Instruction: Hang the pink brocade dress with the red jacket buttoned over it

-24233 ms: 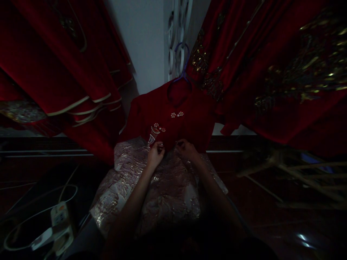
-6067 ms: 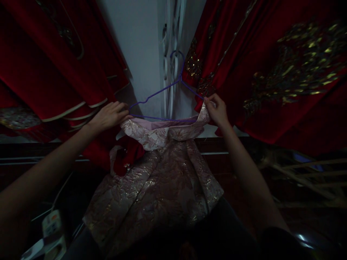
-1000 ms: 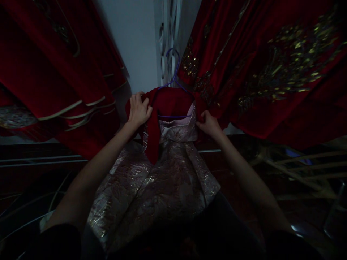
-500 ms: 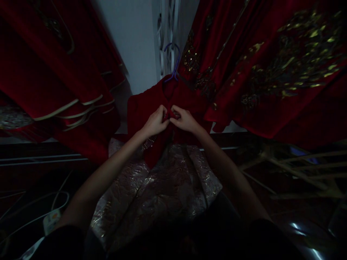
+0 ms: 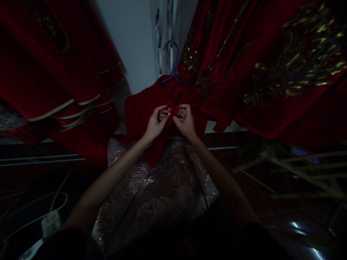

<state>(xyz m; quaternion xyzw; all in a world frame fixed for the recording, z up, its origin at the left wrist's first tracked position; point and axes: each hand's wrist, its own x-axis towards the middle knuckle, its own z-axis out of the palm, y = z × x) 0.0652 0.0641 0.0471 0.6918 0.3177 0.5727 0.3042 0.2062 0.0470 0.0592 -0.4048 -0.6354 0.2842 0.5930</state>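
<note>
A red jacket (image 5: 139, 104) hangs by its shoulders on a purple hanger (image 5: 174, 68), its front facing me. My left hand (image 5: 157, 121) pinches the front edge on the left side, beside a small shiny ornament (image 5: 169, 111) that looks like a button. On the opposite front edge, my right hand (image 5: 185, 119) is closed with thumb and fingers on the red cloth. Only a narrow gap parts the two hands. Below the jacket spreads a pale, shiny brocade garment (image 5: 151, 202); the dim light hides how the two join.
Red gowns with gold trim (image 5: 65, 108) hang at left, and a red gown with gold sequins (image 5: 306, 65) hangs at right. The hanger hooks on white scrolled metalwork (image 5: 168, 32). A power strip (image 5: 51, 222) with cords lies lower left; a wooden rack (image 5: 298, 169) stands right.
My hands have moved slightly apart, and the shiny ornament now shows by my left fingers. The jacket's collar has opened wider.
</note>
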